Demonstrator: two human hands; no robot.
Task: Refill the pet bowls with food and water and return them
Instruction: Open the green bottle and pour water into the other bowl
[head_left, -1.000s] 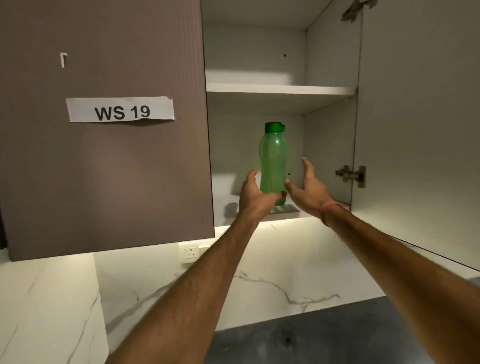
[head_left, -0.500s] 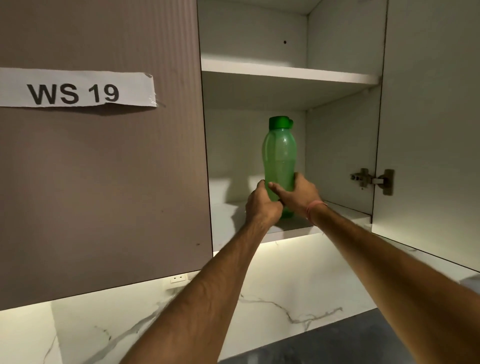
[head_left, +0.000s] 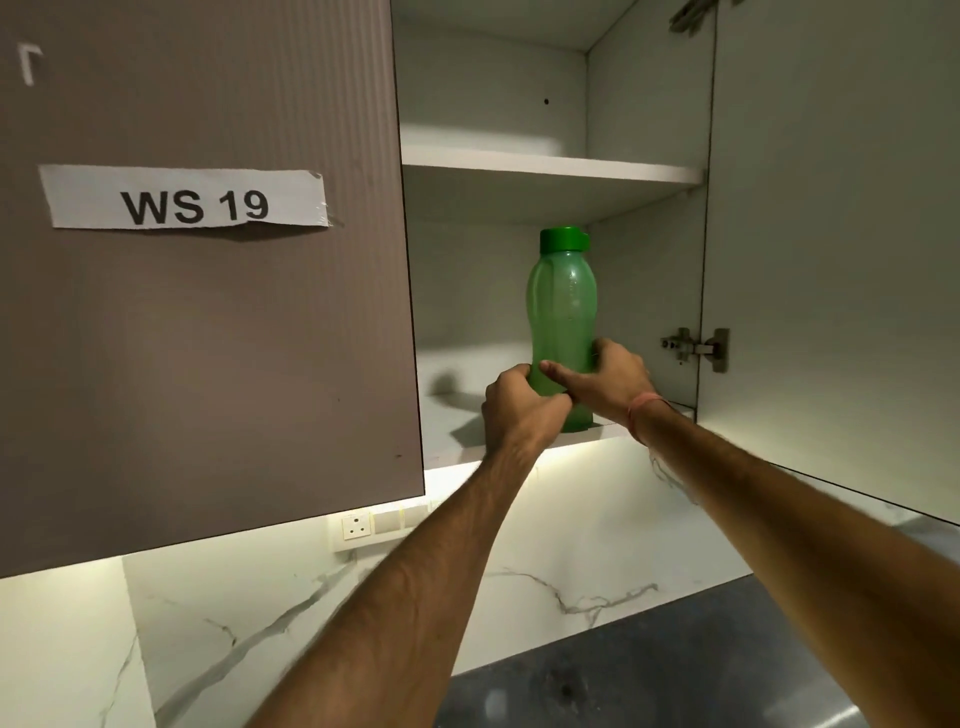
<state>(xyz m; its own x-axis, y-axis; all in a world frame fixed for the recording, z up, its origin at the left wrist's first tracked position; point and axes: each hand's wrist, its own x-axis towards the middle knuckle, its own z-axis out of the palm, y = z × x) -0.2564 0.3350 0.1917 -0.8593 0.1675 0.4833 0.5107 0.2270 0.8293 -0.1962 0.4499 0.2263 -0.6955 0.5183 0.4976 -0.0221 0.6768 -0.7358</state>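
Note:
A green translucent bottle (head_left: 562, 306) with a darker green cap stands upright on the bottom shelf (head_left: 452, 436) of an open wall cupboard. My left hand (head_left: 519, 410) wraps the bottle's lower part from the left. My right hand (head_left: 608, 379) clasps it from the right, fingers across the front. The bottle's base rests near the shelf's front edge. No pet bowls are in view.
The cupboard's right door (head_left: 831, 260) stands open with a metal hinge (head_left: 696, 349). The shut left door (head_left: 208, 312) carries a "WS 19" label (head_left: 187, 200). An upper shelf (head_left: 550, 169) sits above the bottle. Below are a marble backsplash (head_left: 519, 571), a wall socket (head_left: 357, 526) and a dark counter (head_left: 623, 675).
A second ago my right hand was open beside the bottle; it has since closed around it. Both hands now grip the bottle, which stays standing on the shelf.

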